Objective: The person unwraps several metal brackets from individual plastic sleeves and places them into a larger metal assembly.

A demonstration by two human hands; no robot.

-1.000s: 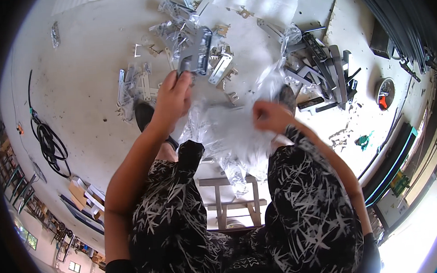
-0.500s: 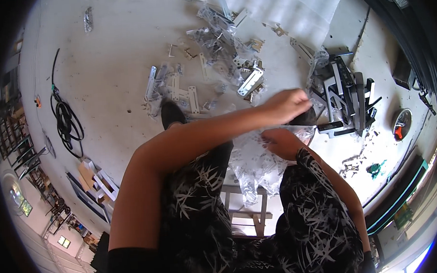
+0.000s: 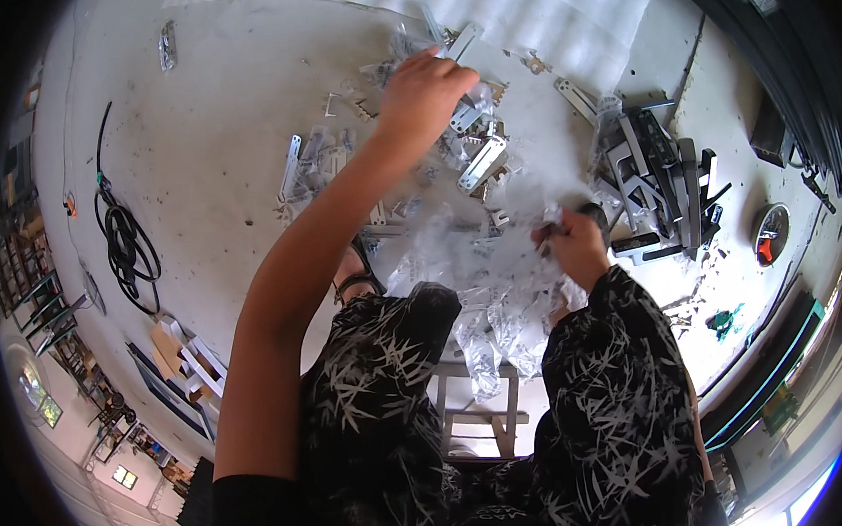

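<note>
My left hand is stretched out over the far pile of metal brackets and crumpled plastic bags, its fingers apart and their tips partly hidden among the pile. Under and beside it lies a silver slotted plate. Closer in, my right hand is closed, pinching a clear plastic bag that spreads blurred in front of it. More clear bags hang down between my knees. Whether anything else sits in the right fingers, I cannot make out.
A heap of black and grey metal parts lies to the right. Beyond it stands a round bowl holding something orange. A coiled black cable is on the floor at left. A wooden stool frame shows between my legs.
My left hand has moved from beside my right hand to far over the metal pile. The right hand has shifted slightly right and up, and the plastic has spread out.
</note>
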